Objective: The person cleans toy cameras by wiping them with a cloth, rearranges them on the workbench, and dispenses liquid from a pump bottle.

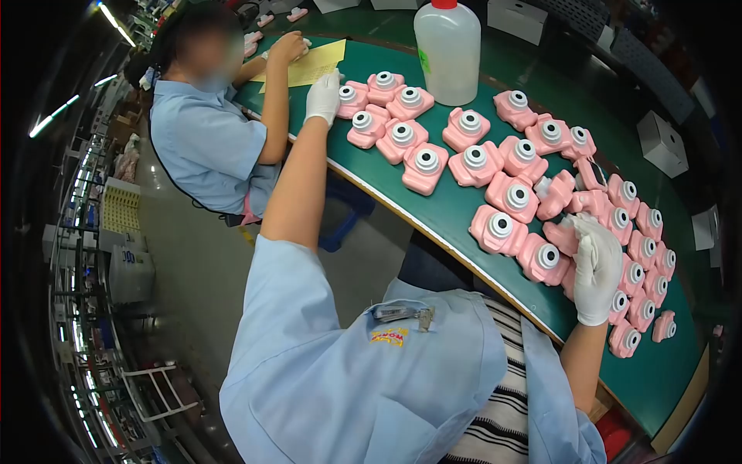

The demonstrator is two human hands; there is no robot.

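Pink cameras (512, 196) near gloved hands (322, 98) (598, 271)

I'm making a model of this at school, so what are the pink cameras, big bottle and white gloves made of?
The pink cameras look like hard plastic: smooth, with rounded, moulded-looking edges. The big bottle seems plastic too, because it's cloudy and partly see-through. The white gloves look like thin, matt cloth, softly creased, but any weave is too small to tell.

Over twenty pink cameras (424, 164), one large bottle (448, 58)
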